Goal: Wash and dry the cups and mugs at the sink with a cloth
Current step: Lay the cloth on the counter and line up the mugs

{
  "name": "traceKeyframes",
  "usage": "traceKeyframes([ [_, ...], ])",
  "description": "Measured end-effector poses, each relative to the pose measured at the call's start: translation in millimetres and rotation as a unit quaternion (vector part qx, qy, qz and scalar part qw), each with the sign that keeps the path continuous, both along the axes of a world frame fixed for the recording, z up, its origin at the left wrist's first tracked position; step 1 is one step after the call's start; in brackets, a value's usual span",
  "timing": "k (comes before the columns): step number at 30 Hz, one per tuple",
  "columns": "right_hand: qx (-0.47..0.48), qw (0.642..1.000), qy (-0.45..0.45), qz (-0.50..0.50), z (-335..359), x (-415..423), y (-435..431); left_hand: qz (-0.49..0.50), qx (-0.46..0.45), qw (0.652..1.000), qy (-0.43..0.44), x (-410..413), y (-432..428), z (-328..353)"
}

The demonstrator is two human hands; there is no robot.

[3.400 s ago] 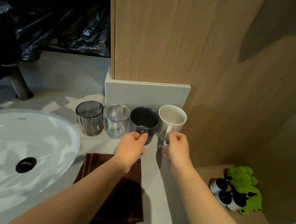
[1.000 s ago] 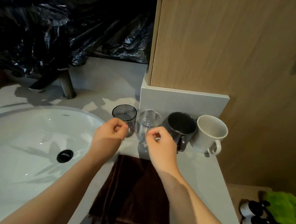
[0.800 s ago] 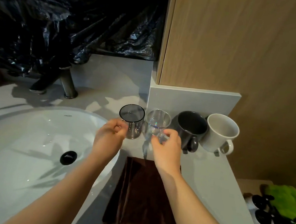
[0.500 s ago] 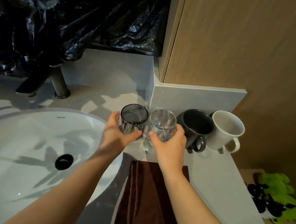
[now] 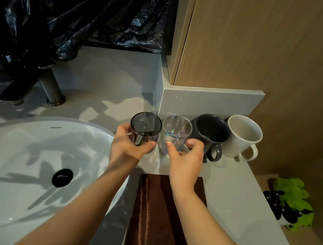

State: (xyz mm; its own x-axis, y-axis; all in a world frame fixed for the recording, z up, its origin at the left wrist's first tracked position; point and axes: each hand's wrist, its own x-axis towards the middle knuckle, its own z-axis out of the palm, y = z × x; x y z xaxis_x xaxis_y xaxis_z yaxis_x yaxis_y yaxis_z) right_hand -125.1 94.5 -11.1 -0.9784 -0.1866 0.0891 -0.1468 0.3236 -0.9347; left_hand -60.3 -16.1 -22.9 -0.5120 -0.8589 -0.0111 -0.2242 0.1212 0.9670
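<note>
Countertop (image 5: 229, 189): left hand (image 5: 127, 147) grips smoky glass (image 5: 146, 127) (upright).

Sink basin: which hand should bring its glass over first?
Left, probably. The left hand grips the smoked glass, nearest the sink basin; the right hand holds the clear glass farther away.

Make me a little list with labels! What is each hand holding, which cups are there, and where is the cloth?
left hand: grips the smoky glass
right hand: grips the clear glass
row, left to right: smoky glass, clear glass, dark mug, white mug
mug handles: both point toward the person
brown cloth: folded on the counter, in front of the glasses
sink: left of the cups
glasses lifted or standing: cannot tell
</note>
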Motion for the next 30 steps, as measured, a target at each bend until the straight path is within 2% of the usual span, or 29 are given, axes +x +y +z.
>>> traceKeyframes([
  [19, 0.006, 0.999, 0.029, 0.040, -10.6, -15.2, 10.2, 0.015, -0.052, 0.998, -0.037, -4.2, 8.8, -1.3],
  [30, 0.011, 0.998, 0.028, 0.058, -10.7, -19.5, 10.9, 0.032, -0.047, 0.997, -0.043, -3.2, 13.2, 3.5],
])
